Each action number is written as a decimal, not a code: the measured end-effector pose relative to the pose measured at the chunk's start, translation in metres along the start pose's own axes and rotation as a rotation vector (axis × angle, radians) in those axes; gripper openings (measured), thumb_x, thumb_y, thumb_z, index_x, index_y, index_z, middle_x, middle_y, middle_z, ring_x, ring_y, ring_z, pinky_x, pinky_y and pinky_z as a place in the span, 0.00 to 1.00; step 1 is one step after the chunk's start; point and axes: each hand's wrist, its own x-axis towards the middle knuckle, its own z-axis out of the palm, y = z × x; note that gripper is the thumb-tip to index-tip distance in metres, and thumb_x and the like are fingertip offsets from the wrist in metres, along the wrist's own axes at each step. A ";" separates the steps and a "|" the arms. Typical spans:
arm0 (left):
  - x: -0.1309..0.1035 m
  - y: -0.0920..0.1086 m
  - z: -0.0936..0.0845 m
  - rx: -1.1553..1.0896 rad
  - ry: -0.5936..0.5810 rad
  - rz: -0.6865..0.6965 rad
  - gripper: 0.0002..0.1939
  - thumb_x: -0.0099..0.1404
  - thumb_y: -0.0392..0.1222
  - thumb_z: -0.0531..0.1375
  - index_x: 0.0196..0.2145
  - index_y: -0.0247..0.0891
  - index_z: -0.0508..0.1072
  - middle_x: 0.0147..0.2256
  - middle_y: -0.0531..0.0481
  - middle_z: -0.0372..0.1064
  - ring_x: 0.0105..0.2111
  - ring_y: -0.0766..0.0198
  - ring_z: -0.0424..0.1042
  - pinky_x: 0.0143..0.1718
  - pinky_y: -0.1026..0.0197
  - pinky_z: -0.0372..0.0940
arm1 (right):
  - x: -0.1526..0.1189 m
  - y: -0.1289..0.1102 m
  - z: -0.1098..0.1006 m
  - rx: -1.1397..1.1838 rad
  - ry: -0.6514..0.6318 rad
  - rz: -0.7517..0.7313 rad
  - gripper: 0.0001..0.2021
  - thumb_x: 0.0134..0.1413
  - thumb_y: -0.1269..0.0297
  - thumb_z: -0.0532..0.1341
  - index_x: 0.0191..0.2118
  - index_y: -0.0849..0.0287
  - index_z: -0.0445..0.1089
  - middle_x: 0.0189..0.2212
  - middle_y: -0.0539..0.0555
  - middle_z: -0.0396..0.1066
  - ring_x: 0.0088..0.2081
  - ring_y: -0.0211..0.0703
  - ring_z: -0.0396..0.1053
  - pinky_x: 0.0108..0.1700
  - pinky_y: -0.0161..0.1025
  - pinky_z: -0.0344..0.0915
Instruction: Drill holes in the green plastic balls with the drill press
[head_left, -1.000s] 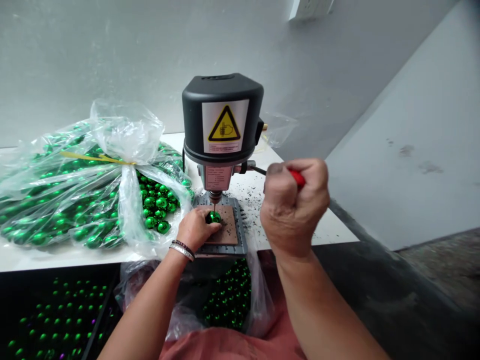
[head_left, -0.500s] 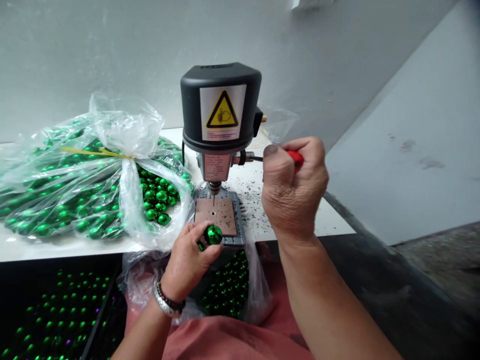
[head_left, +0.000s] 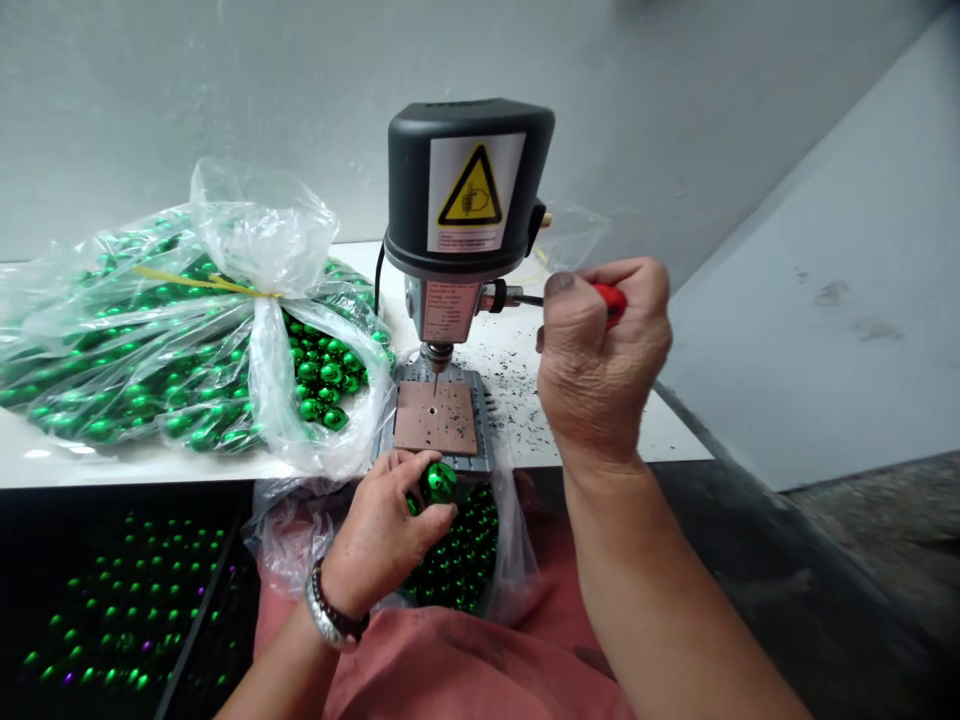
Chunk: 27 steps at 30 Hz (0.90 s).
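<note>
A shiny green ball (head_left: pixel 438 482) is pinched between the thumb and fingers of my left hand (head_left: pixel 390 520), just in front of the drill press base. Another green ball shows partly behind those fingers. My right hand (head_left: pixel 604 360) is wrapped round the red handle (head_left: pixel 612 304) of a lever at the drill press's right side. The black drill press (head_left: pixel 469 190) stands on the table, its thin bit above a brown plate (head_left: pixel 435 418) with a small hole. Nothing lies under the bit except dark shavings.
A tied clear bag of green balls (head_left: pixel 150 370) lies on the white table (head_left: pixel 664 430) at the left. Below the edge are an open bag of green balls (head_left: pixel 469 550) and a dark tray (head_left: pixel 97 600) with several balls. Shavings litter the tabletop.
The view has shifted, so the drill press appears higher and further right. My left hand still holds the green ball, now slightly lower relative to the plate. My right hand keeps hold of the lever.
</note>
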 end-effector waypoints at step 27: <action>0.038 -0.014 -0.006 -0.923 0.089 -0.308 0.15 0.47 0.39 0.59 0.36 0.36 0.69 0.31 0.50 0.68 0.35 0.65 0.69 0.44 0.56 0.65 | -0.002 -0.004 -0.003 -0.032 0.039 -0.052 0.08 0.50 0.61 0.56 0.26 0.58 0.57 0.20 0.43 0.57 0.22 0.27 0.55 0.26 0.30 0.58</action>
